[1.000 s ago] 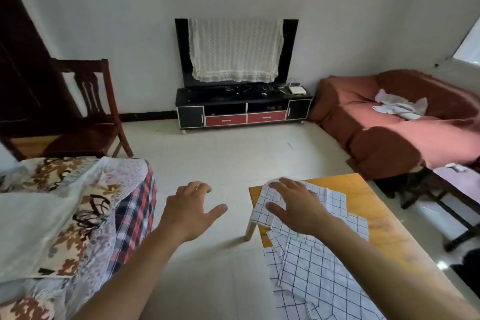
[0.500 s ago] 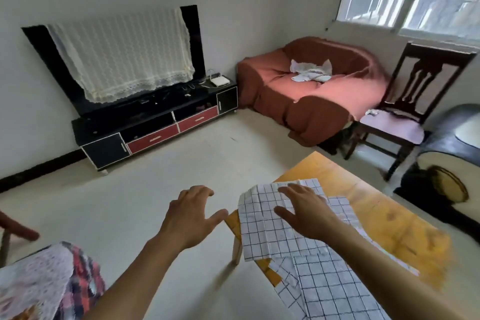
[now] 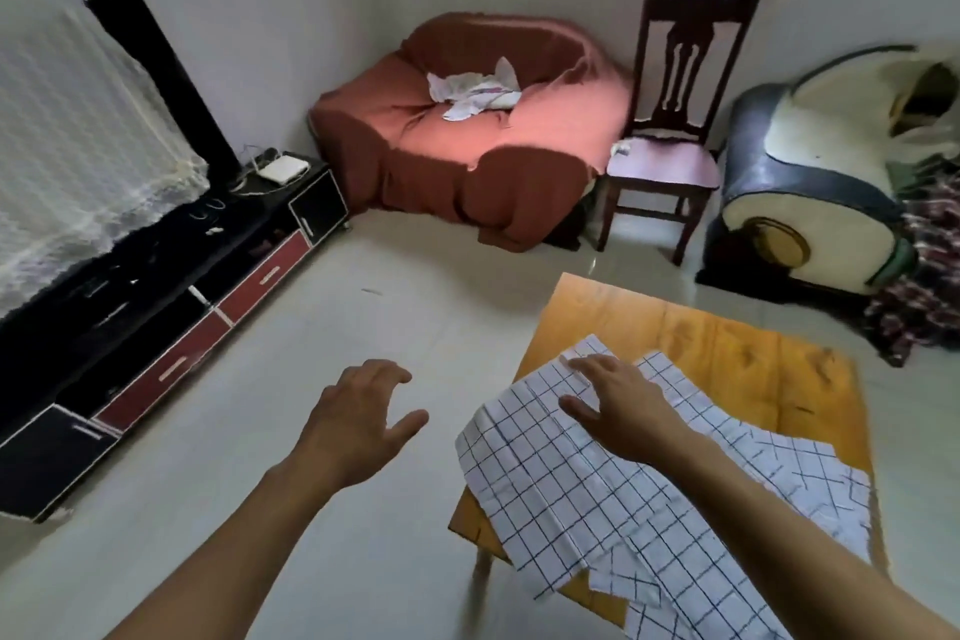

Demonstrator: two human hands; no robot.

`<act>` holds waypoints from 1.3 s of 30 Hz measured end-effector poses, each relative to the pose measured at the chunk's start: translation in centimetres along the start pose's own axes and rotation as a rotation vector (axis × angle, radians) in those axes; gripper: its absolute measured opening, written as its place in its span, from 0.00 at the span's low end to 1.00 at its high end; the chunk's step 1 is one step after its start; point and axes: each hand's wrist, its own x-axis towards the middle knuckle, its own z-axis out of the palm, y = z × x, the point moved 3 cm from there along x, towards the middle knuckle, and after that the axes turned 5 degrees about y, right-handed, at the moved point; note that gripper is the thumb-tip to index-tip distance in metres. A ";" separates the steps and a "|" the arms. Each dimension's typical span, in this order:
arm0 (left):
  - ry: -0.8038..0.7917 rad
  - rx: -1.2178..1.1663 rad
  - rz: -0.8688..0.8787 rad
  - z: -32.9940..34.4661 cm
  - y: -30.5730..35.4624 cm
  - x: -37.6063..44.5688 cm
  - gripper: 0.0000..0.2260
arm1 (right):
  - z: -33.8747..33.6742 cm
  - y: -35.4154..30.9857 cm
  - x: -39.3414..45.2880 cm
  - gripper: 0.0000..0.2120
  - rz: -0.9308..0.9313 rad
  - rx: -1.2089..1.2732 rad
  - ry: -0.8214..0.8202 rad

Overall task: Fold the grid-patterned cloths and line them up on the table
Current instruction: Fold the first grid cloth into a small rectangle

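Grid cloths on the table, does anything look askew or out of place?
Yes. The grid-patterned cloths lie in a loose overlapping heap, not lined up, and their edge hangs past the near left corner of the wooden table. The right hand rests flat on them; the left hand hovers off the table.

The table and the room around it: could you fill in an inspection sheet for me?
Surface: wooden table, far part bare.
Job's things: checked cloths overlapping loosely, overhanging the near edge.
Clutter: nothing seen on the table besides the cloths.
Hands: right hand flat on the cloths; left hand open above the floor, holding nothing.
Cables: wires on the TV stand.
Surroundings: covered sofa, chair, armchair.
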 end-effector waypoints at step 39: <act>-0.472 0.048 0.749 35.2 -6.6 14.8 0.23 | 36.5 0.2 -5.7 0.28 0.846 0.250 0.117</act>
